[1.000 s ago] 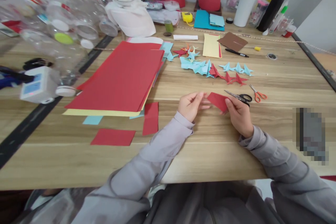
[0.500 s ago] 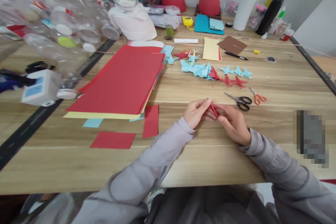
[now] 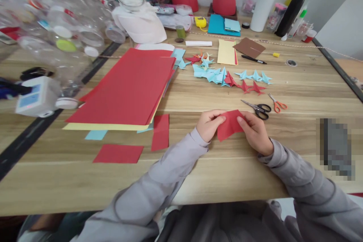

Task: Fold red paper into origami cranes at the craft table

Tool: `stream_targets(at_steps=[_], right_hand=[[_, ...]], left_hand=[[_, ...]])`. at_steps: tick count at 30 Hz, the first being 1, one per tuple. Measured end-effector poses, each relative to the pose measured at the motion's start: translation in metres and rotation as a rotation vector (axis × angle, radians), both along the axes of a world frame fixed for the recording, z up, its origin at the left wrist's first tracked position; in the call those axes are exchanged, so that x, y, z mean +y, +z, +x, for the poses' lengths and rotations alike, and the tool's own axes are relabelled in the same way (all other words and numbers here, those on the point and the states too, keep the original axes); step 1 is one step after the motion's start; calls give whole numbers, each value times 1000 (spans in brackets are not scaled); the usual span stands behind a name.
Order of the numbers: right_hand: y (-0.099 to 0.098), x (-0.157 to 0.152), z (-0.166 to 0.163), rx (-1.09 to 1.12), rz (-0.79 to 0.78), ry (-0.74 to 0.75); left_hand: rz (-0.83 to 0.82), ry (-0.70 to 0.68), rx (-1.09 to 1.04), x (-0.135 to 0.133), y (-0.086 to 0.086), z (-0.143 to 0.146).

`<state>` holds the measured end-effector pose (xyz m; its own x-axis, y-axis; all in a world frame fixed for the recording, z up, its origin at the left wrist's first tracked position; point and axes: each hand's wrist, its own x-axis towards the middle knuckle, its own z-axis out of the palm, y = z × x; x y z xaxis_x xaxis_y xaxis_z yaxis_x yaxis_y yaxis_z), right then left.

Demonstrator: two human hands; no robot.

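Between my hands is a small sheet of red paper [image 3: 230, 125], spread out with a crease down its middle. My left hand [image 3: 209, 124] pinches its left edge with the thumb on top. At the right edge my right hand [image 3: 256, 130] grips it the same way, thumb over the paper. The fingers beneath the sheet are partly hidden. Just beyond my right hand lie black-handled scissors [image 3: 259, 109] and small orange-handled scissors [image 3: 278, 104]. Farther back are folded blue paper cranes [image 3: 211, 75] and red paper cranes [image 3: 246, 86] in rows.
Large red paper sheets [image 3: 121, 87] are stacked on the left, with two red paper pieces [image 3: 118, 154] nearby. Clear plastic bottles [image 3: 68, 30] crowd the far left beside a white device [image 3: 39, 96]. A black pen [image 3: 253, 59] and brown paper [image 3: 249, 48] lie at the back.
The red paper, seen as a narrow folded strip before, is now opened out flat toward me. Both hands stay near the same spot, still gripping it. The view has shifted slightly.
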<state>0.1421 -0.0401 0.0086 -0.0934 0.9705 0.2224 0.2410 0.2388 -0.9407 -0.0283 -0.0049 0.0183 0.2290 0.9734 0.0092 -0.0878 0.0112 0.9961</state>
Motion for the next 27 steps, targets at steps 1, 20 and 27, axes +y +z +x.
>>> stream_targets(at_steps=[1,20,27], right_hand=[[-1,1,0,12,-14,7],[-2,3,-1,168,-117,20],[0,0,-2,21,13,-23]], left_hand=[[-18,17,8,1,-1,0],[-51,113,31,-2,0,4],[-65,140,42,-2,1,4]])
